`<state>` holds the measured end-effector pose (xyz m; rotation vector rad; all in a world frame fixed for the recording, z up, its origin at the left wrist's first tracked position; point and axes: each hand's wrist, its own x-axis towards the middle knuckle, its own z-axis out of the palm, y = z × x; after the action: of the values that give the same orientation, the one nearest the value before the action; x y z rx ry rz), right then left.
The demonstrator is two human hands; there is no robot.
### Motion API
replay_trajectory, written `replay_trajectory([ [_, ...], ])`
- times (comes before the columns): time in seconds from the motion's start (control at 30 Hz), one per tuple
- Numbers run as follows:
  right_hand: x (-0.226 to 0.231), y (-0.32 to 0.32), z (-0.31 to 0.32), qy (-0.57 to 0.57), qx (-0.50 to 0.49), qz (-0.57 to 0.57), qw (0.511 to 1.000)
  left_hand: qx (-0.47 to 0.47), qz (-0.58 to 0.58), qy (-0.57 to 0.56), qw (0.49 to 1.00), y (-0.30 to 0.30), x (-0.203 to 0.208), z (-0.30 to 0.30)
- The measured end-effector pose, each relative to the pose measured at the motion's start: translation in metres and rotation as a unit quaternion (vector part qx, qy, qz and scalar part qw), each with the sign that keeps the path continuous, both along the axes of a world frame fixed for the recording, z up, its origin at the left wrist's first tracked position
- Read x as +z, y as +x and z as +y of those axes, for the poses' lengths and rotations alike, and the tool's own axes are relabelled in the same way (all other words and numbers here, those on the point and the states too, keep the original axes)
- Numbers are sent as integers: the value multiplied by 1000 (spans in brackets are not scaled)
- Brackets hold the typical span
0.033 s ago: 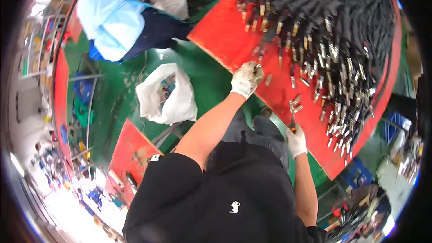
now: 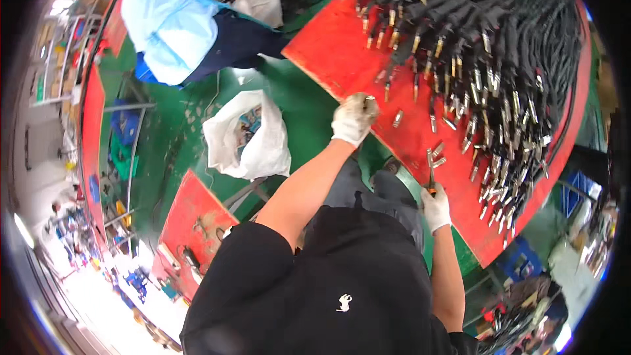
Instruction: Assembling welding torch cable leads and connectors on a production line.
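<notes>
My left hand (image 2: 355, 119), in a soiled white glove, is closed just off the near left edge of the red table (image 2: 315, 49). A small shiny bit shows at its fingertips, too small to name. In a white glove too, my right hand (image 2: 436, 208) grips an orange-handled tool (image 2: 431, 189) with a thin metal shaft, resembling a screwdriver, at the table's near edge. Loose metal connector pieces (image 2: 438, 154) lie beside the shaft, and another loose piece (image 2: 397, 118) lies right of my left hand. Black cables (image 2: 513, 33) with metal connectors (image 2: 490, 85) cover the table's far and right parts.
An open white sack (image 2: 273, 144) with small mixed pieces inside stands on the green floor (image 2: 305, 115) to the left. A person in a light blue top (image 2: 167, 26) bends over another white sack (image 2: 258, 0) at far left. A smaller red board (image 2: 197, 217) stands near left.
My left hand has drawn slightly left, away from the table. The view has shifted a little; my right hand still grips the tool in the same place.
</notes>
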<state>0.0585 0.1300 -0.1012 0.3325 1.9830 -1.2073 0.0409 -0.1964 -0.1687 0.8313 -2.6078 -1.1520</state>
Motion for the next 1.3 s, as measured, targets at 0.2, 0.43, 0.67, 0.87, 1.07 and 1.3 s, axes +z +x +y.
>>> replay_trajectory([
  [0.2,15,-13,-2,76,19,-11,997,-14,-269,-417,868,159,-17,-146],
  [0.43,2,-19,-10,86,87,27,992,230,-274,-280,891,232,13,-226],
  [0.67,-5,0,-4,88,64,-3,994,-127,-43,-109,985,67,28,-34],
  [0.87,11,19,12,90,59,41,993,-223,-112,-84,965,-28,23,63],
  [1.07,-2,53,54,119,7,91,989,-333,-128,-78,931,-50,19,110],
  [1.3,0,68,78,54,-96,15,994,-460,-212,-148,850,-56,46,214],
])
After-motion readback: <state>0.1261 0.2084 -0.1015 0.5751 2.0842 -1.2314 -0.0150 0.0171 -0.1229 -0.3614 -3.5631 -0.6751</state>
